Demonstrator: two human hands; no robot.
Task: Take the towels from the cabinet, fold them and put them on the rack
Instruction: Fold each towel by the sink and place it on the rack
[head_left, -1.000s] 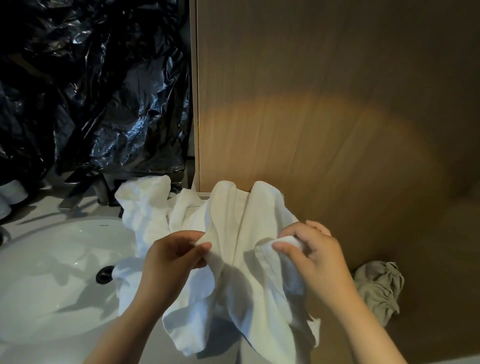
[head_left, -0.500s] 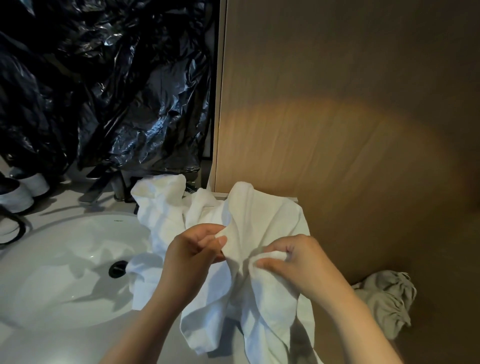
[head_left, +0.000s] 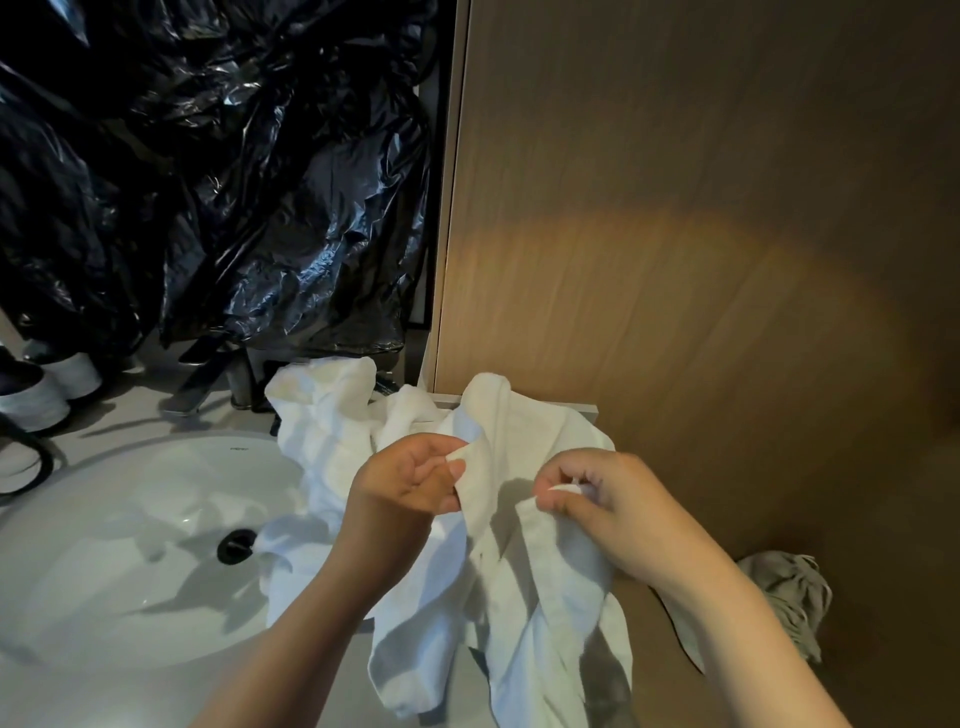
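Observation:
A crumpled white towel (head_left: 524, 587) hangs in front of me over the counter edge, between both hands. My left hand (head_left: 405, 488) pinches a fold of its upper edge between thumb and fingers. My right hand (head_left: 618, 514) pinches another bit of the edge a little to the right. More white towel cloth (head_left: 322, 415) lies heaped behind, beside the basin and partly spilling into it.
A white basin (head_left: 104, 545) with a black drain (head_left: 236, 545) fills the lower left. Black plastic sheeting (head_left: 208, 182) hangs behind it above a dark tap (head_left: 202, 384). A wooden cabinet panel (head_left: 701, 234) stands on the right, with a grey cloth (head_left: 789, 597) low beside it.
Both hands have shifted their grip along the towel's edge and drawn slightly apart. The view has drifted left, showing more of the basin.

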